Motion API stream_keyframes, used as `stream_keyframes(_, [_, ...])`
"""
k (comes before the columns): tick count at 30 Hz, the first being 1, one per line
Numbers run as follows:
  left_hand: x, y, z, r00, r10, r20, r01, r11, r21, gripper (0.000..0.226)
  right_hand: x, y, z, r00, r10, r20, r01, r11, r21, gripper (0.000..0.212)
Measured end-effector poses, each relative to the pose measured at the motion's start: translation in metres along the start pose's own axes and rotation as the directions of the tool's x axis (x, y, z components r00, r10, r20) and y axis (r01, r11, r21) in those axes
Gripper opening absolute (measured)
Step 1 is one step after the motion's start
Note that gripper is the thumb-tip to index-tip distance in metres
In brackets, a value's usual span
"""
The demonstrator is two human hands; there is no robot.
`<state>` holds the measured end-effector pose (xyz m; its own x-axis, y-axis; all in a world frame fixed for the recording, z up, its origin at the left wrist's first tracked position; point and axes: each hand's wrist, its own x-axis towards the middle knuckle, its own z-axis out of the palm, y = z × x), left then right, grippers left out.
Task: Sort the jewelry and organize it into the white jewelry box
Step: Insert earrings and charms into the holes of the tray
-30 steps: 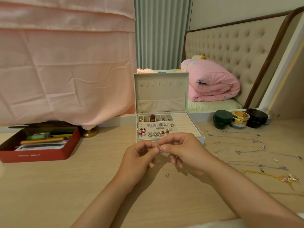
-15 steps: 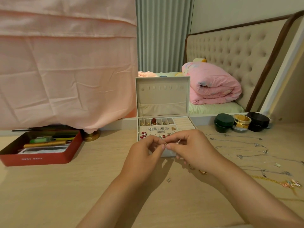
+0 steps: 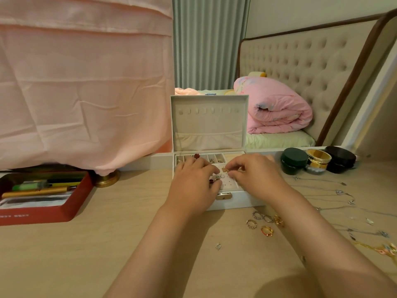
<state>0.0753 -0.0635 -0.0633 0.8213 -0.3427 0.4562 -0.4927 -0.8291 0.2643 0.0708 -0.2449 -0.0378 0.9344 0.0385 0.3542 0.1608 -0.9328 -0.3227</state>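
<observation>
Worktop: the pale wood worktop (image 3: 86, 254) shows a broad bare stretch at near left, between the forearms and the red tray; its near edge is out of view.
Loose charm: a small silver charm (image 3: 218, 246) lies alone between the two forearms, well apart from the box.
Rings: a cluster of rings (image 3: 265, 222) sits just near and right of the box's front right corner, beside the right forearm.
Chains: thin silver chains (image 3: 339, 192) spread over the right side, out to the frame edge; a gold chain (image 3: 382, 249) lies nearest.
Red tray: the red tray (image 3: 71, 209) of pens sits at the left edge, with bare wood between its right corner and the box.
White jewelry box: the white jewelry box (image 3: 236, 198) stands mid-worktop, its front wall and gold latch (image 3: 224, 196) facing near and its lid (image 3: 209, 123) upright at the far side.
Left hand: the left hand (image 3: 193, 186) is over the box's left half, fingers curled down onto the earring panel; I cannot tell whether they clamp anything.
Right hand: the right hand (image 3: 257, 177) is over the right half, thumb and forefinger together, pinching a gold earring (image 3: 225, 169) just above the perforated panel.
Jars: a green jar (image 3: 293, 161), a gold jar (image 3: 319, 160) and a black jar (image 3: 340, 160) crowd together, far right of the box.
Far edge: a pink cloth (image 3: 86, 82) hangs over the far left above a brass base (image 3: 107, 179); beyond is a bed with a rolled pink quilt (image 3: 279, 112).
</observation>
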Motion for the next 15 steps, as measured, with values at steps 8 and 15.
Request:
stream_keyframes(8, [-0.0021, -0.0059, 0.0084, 1.0, 0.006, -0.013, -0.007, 0.998, -0.06, 0.031, 0.0059, 0.0039, 0.0133, 0.999, -0.039, 0.0, 0.039, 0.997, -0.073, 0.016])
stream_keyframes(15, [-0.0018, -0.0079, 0.0096, 1.0, 0.005, -0.004, -0.005, 0.997, -0.078, 0.031, 0.0055, 0.0033, 0.0083, 0.998, -0.056, 0.029, 0.059, 0.991, -0.123, 0.022])
